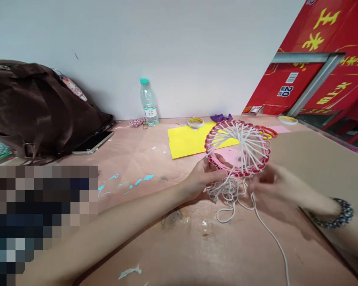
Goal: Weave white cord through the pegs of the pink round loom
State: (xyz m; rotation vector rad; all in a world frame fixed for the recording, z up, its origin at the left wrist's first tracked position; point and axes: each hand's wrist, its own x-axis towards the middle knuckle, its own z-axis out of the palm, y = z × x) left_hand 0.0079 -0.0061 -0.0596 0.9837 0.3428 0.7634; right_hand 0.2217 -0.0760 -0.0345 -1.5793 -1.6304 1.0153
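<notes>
Left hand (203, 177): gripping pink ring (209, 147)
Right hand (271, 183): curled by white cord (226, 191), grip unclear
Ring: looks fully strung, spare cord dangling

Pink notched ring (208, 146) strung with white cord (226, 194), held above bench (137, 155).
Left hand (203, 178) grips ring's lower left rim; right hand (271, 184), blurred, just beside cord hanging below ring, beaded bracelet (334, 213) on wrist. Yellow card (185, 139) lies beyond ring; water bottle (148, 104) stands at bench's far edge.
</notes>
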